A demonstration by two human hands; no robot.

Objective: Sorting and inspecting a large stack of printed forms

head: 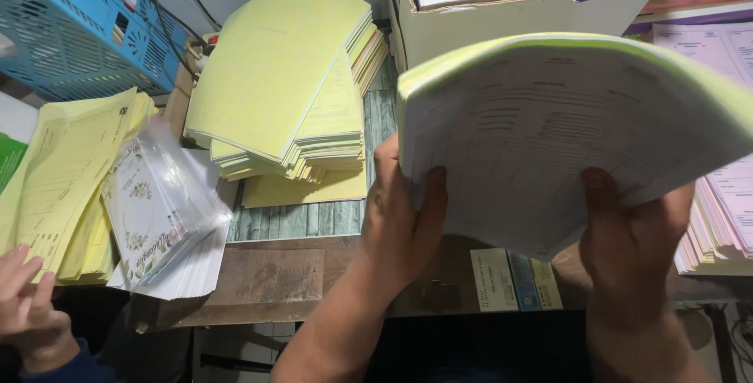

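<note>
- Far left, lower corner: a co-worker's hand (27,308) in a dark blue sleeve, fingers loosely curled, beside a slumped pile of yellow sheets (67,179).
- Above it: blue plastic crate (74,26), with black cables (176,14) running behind.
- Left of centre: clear-wrapped pack of floral printed cards (161,210), tilted, resting on a white stack against the yellow pile.
- Centre: tall fanned stack of yellow forms (282,77) on the bench (274,273), upper sheets skewed over the lower ones.
- Left hand (400,218): forearm rising from below, palm turned toward the paper, thumb pressed on the near face, fingers hidden behind — clamped on the lower left edge of the bundle.
- Thick bundle of printed white sheets (565,132): held in the air above the bench edge, bowed into an arch, green-edged at the top.
- Right hand (635,234): wrist upright, thumb laid up the front face, fingers behind — clamped on the lower right edge.
- Behind: cardboard box of books (502,7); far right, pink forms (725,203) in a stack.
- Likely fault: grip confined to the bottom edge, so inner sheets may slide out and scatter; cause — the bowing loosens the pack.
- Second risk: a swing leftward could clip the skewed yellow forms and topple them.
</note>
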